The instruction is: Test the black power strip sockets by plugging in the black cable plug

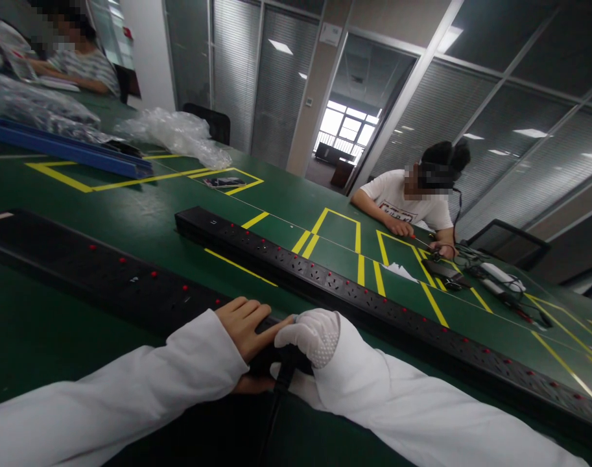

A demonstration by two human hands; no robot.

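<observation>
A long black power strip (144,285) with red lights or switches along its top runs from the left edge to my hands. Bare, my left hand (244,324) is closed over this near end, its fingers bent across the top and its thumb reaching toward the glove. My right hand (315,334), in a white dotted glove, is closed around the same end. Between the gloved fingers a black power cord (281,383) comes out and hangs down. Just beyond lies a second long power strip (325,279) with a row of sockets.
Yellow tape marks the green table (276,194). Clear plastic wrap (179,133), a blue rail (67,146) and a phone (225,182) lie at the far left. Across the table, a person (412,201) handles a tool near cables and a white strip (502,277). More people sit upper left.
</observation>
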